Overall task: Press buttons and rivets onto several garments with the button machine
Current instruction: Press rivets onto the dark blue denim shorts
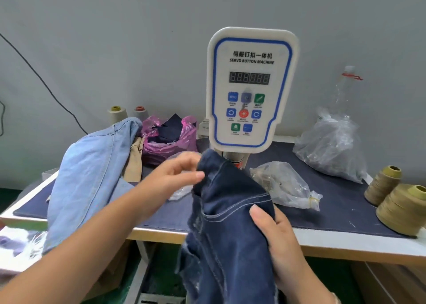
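A dark blue denim garment (228, 211) with pale stitching hangs in front of the table, its top raised up to the foot of the servo button machine (251, 89). My left hand (175, 176) pinches the garment's upper left edge. My right hand (276, 236) grips its right side near a pocket seam. The machine's white panel with a dark display and coloured keys faces me; its pressing head is hidden behind the denim.
A light blue denim garment (92, 176) is piled at the left. A pink bag of dark cloth (168, 137), clear bags of metal parts (283, 183) (332, 144), olive thread cones (401, 206), two pale cones and a plastic bottle (345, 89) stand on the navy-topped table (341, 206).
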